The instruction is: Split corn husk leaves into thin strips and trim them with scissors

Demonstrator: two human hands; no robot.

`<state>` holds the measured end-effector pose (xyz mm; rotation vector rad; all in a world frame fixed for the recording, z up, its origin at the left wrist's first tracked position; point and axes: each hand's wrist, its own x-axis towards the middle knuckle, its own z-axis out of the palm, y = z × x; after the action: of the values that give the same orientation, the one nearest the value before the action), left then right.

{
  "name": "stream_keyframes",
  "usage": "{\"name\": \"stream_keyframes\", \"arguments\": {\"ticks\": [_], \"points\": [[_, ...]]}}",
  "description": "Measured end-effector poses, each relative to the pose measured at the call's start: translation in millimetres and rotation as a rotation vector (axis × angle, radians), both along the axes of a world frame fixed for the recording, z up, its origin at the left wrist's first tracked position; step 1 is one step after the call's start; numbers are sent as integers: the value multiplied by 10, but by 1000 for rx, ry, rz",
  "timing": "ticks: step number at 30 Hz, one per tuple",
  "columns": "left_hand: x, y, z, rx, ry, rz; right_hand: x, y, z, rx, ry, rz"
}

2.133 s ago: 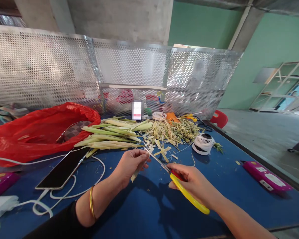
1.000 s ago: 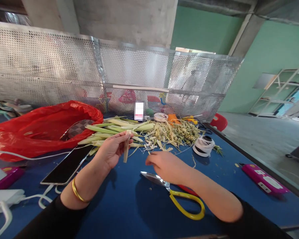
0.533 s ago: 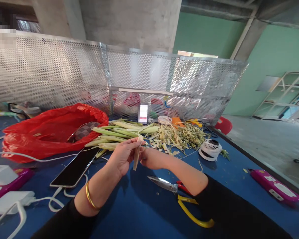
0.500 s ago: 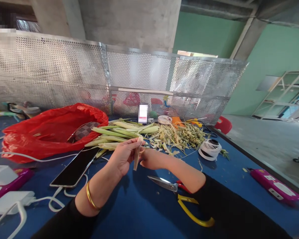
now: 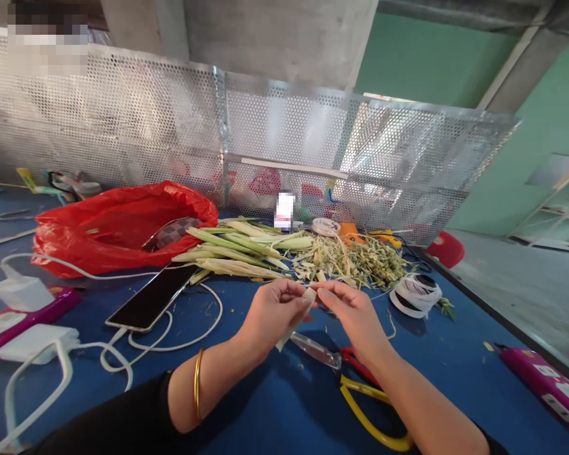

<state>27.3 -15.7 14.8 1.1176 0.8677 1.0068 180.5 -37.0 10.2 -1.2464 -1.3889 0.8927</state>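
Note:
My left hand pinches a pale, flat plant strip between thumb and fingers; its lower end sticks out beneath the palm. Fingertips of my right hand are closed at the strip's upper end, meeting the left fingers. Both hands hover over the blue table, in front of a pile of pale green stalks. Below them lies a pair of scissors with red and yellow handles, partly hidden by my right forearm.
Behind the hands is a heap of shredded plant scraps. A white roll stands at right. At left are a red plastic bag, a phone, white cables and a purple power strip. A perforated metal screen borders the back.
My right hand has come up from beside the strip's lower part to its upper end. The strip is tilted more, and the view has shifted.

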Motion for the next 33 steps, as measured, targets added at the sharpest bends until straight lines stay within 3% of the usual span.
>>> {"name": "stream_keyframes", "arguments": {"ticks": [2, 7, 11, 16, 21, 24, 29, 33], "points": [[44, -39, -39, 18, 22, 7, -26, -19, -23, -16, 83, -10], [64, -46, -89, -39, 73, -12, -37, -13, -30, -13, 57, -38], [57, -37, -80, -37, 81, 5, -13, 1, -38, -79, 195, -34], [58, -33, -72, -45, 81, 20, -31, -12, -69, -38, 80, 5], [50, -3, -96, 10, 137, -14, 25, -41, 2, 104, -43, -193], [45, 13, -98, 17, 173, -22, 126, -36, 46, 219, -1, -306], [30, 35, -77, -2, 180, 3, 282, 52, 16, 305, 146, -372], [8, 76, -115, -74, 167, 91, 329, 101, 6, 354, 118, -442]]}}
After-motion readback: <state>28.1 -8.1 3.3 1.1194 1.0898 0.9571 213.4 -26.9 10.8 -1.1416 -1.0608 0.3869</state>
